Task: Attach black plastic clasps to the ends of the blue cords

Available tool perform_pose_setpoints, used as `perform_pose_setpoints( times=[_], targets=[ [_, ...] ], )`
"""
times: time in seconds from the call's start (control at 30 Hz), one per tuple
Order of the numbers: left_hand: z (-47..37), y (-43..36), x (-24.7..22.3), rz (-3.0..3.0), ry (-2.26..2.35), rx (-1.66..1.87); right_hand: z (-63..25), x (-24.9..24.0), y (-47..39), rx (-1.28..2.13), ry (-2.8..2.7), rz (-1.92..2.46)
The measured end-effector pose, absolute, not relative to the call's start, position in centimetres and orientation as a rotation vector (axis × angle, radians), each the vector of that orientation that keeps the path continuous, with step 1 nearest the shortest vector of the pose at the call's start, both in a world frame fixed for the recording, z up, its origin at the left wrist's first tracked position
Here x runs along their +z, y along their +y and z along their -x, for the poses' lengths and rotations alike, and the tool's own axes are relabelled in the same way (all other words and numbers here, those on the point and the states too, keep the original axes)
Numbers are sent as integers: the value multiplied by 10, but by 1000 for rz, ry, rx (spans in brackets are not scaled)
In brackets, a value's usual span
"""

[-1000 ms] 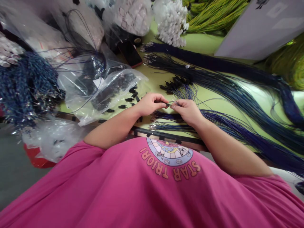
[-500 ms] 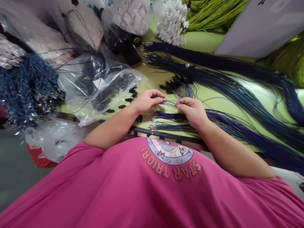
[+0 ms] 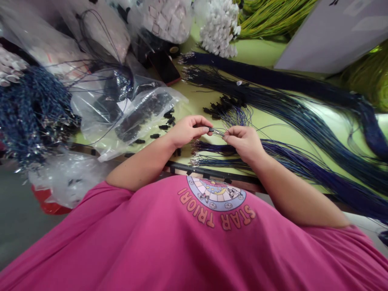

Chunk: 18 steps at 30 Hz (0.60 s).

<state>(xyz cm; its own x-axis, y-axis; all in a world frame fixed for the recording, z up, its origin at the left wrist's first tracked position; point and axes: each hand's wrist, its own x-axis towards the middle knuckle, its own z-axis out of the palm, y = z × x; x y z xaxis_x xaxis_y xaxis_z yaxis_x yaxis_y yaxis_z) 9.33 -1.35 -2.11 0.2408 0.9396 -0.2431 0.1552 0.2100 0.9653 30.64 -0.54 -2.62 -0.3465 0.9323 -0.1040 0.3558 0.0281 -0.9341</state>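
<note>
Between thumb and fingers, my left hand point(image 3: 193, 130) pinches a small black connector housing point(image 3: 211, 129). Thin wires run from the housing toward my right hand point(image 3: 243, 141), whose thumb and forefinger are closed on a wire point(image 3: 223, 134) with a metallic end. Whether that end touches the housing is too small to tell. Behind my hands lies a pile of black connectors point(image 3: 220, 106) with blue wires attached. Just below them, two bundles of dark blue wires point(image 3: 218, 148) rest with their metal terminals pointing left.
Long dark wire bundles point(image 3: 273, 97) stretch across the green table point(image 3: 257, 52). A clear plastic bag point(image 3: 136, 117) of black parts lies left, with loose black connectors point(image 3: 163, 127) beside it. A phone point(image 3: 165, 68), white connectors point(image 3: 220, 28) and yellow-green wires point(image 3: 273, 18) sit at the back.
My right hand has shifted slightly left, bringing its wire closer to the housing. My left hand has barely moved, and the housing now sits tilted a little differently.
</note>
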Motion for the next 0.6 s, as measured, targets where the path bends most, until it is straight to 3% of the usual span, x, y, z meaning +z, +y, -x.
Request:
perform_pose_setpoints(
  times=[0.6],
  targets=[
    [-93, -13, -23, -1251, 1184, 785, -304, -30, -6, 1052, -1839, 1317]
  ],
)
